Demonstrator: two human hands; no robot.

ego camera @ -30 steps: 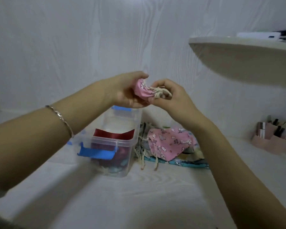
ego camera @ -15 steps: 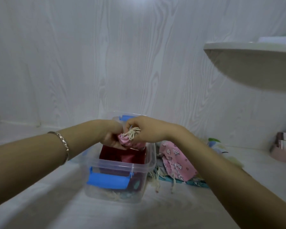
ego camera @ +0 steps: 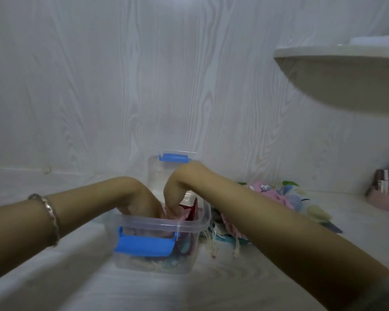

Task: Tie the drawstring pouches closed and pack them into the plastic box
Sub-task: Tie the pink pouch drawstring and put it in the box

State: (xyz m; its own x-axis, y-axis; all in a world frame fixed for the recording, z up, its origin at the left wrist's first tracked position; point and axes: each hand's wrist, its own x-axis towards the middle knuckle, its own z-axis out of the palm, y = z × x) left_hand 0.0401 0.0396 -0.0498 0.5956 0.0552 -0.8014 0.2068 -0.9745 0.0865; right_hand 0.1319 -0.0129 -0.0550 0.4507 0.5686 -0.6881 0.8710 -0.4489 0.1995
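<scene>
Already the plastic box [ego camera: 157,222] holds several packed pouches [ego camera: 185,249]; the right hand [ego camera: 184,182] pinches a pink pouch [ego camera: 182,215] inside (grip of the left hand [ego camera: 142,203]: cannot tell). An unpacked pile [ego camera: 272,195] waits beside it.

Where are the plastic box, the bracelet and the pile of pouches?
plastic box [ego camera: 144,222], head view, front rim.
bracelet [ego camera: 52,218], head view, band on left wrist.
pile of pouches [ego camera: 263,189], head view, its pink pouch.

Box [ego camera: 195,223]: clear glossy plastic, matt blue clips [ego camera: 144,245]. Pouches [ego camera: 265,191]: printed cloth. Wall [ego camera: 121,86], tabletop [ego camera: 76,283]: pale wood-grain.
</scene>
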